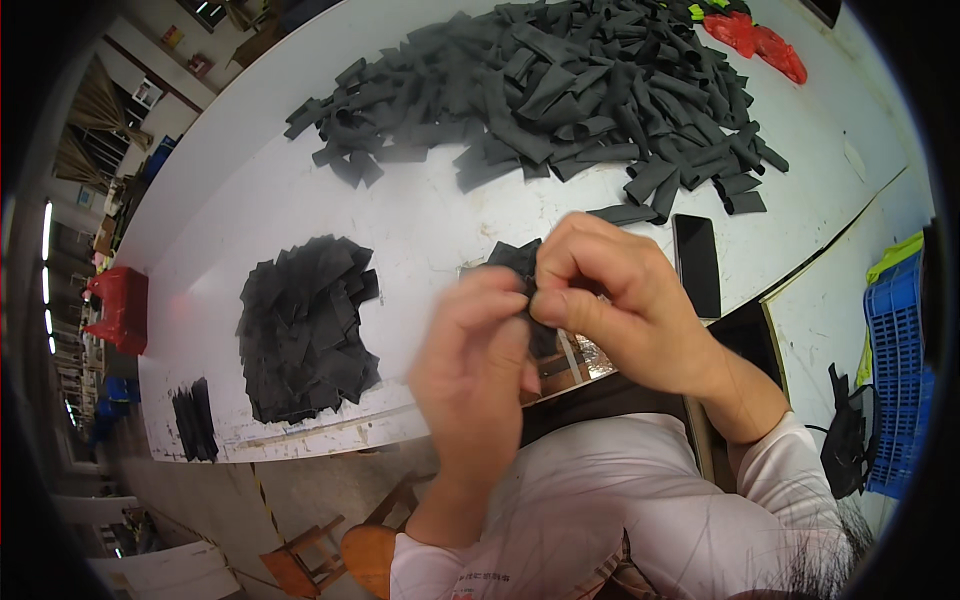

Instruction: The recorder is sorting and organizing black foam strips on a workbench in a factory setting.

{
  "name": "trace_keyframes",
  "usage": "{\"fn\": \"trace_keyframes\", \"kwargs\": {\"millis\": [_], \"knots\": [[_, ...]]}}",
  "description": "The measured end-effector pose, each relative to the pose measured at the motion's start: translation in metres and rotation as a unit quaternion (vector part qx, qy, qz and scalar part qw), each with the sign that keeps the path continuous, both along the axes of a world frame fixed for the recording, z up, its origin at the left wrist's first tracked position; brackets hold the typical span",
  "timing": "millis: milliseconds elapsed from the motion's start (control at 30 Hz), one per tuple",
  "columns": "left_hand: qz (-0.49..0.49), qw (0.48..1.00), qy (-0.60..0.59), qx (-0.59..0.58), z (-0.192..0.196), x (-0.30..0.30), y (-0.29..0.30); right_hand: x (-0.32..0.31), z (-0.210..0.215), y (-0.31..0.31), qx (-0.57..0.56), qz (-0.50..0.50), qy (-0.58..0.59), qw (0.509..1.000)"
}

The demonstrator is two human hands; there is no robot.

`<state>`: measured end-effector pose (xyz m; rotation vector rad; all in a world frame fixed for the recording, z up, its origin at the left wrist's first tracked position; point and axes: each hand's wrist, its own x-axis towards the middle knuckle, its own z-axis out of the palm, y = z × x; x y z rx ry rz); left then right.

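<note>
From nine o'clock I see a red crate (118, 308) on the floor beside the long white table (420, 215). A flat stack of black pieces (308, 328) lies left of centre. My left hand (475, 360) and right hand (615, 300) pinch one black strip (518, 258) together at centre. A black heap (560, 95) sits at twelve, a blue crate (900, 370) at three.

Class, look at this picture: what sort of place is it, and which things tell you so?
Probably a factory or workshop bench: a long white table bears a big heap of dark fabric strips and a stack of flat black pieces, with stacked blue crates nearby.
</note>
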<state>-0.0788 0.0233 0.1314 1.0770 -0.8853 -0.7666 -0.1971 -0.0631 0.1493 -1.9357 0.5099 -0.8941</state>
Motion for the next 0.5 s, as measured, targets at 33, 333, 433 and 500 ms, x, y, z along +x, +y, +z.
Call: {"fn": "trace_keyframes", "kwargs": {"millis": [33, 333, 433, 500], "knots": [[-0.018, 1.0, 0.011, -0.004, 0.005, 0.003, -0.004, 0.003, 0.002, -0.005, -0.002, -0.003, -0.001, 1.0], [-0.298, 0.732, 0.612, 0.007, -0.029, 0.032, -0.03, 0.011, -0.048, -0.043, 0.503, 0.176, -0.051, 0.845], [-0.239, 0.73, 0.637, 0.064, -0.076, 0.035, -0.028, 0.012, -0.084, -0.043, 0.566, 0.176, -0.048, 0.804], [-0.264, 0.745, 0.609, 0.068, -0.092, 0.032, -0.026, 0.01, -0.102, -0.039, 0.592, 0.161, -0.036, 0.789]]}}
